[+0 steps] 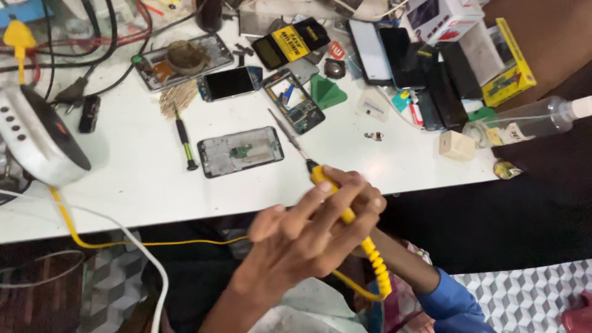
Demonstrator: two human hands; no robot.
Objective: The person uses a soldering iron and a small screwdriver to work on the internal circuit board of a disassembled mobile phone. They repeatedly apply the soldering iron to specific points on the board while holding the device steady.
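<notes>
White workbench [142, 185]: near edge bare, rear cluttered. Soldering iron [327, 185] held over front edge, tip toward opened phone frame [240, 151]. Left hand [296, 246] and right hand [364, 200] both clenched round yellow handle.

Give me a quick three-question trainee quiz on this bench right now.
1. True or false: both hands grip the yellow-handled soldering iron.
2. What lies left of the opened phone frame: A) green screwdriver B) spray bottle C) beige block?
3. What colour is the bench top?

Key: 1. True; the left hand and right hand wrap it together. 2. A, the green screwdriver. 3. White.
</notes>
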